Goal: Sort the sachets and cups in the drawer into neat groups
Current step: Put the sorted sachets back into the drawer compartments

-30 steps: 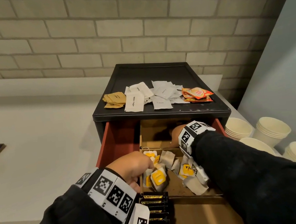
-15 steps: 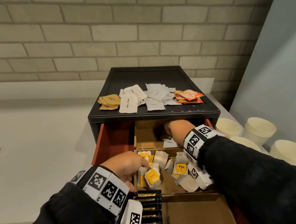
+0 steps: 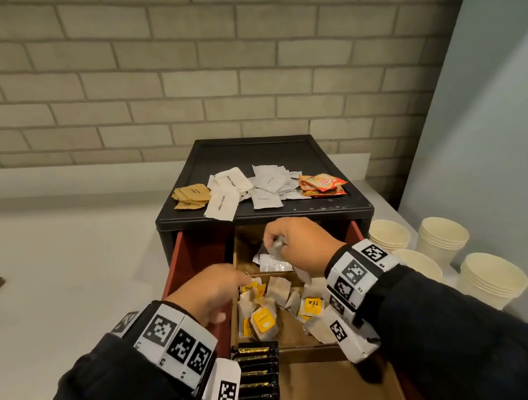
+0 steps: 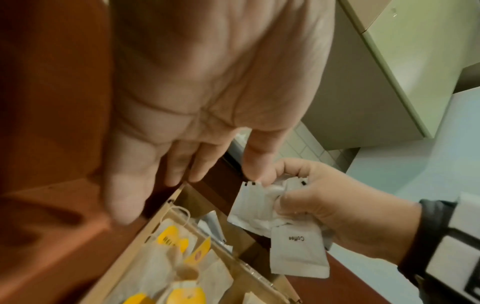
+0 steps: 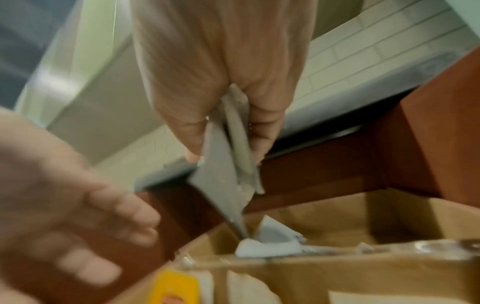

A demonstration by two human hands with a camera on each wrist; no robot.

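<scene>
Brick wall behind, five cup stacks (image 3: 492,276); right hand (image 3: 300,245) pinching white sachets (image 4: 275,214); left hand (image 3: 211,298) spread, empty

blk sleeves (image 3: 106,389), white wristbands (image 3: 173,338) w/ square-code tags

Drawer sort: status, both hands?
Right hand grips white sachets, one marked Coffee, above drawer's back compartment. Left hand open, empty, over tea bags. Nothing blocking.

Four stacks of paper cups (image 3: 442,235); four sachet groups (image 3: 256,186) on top.
</scene>
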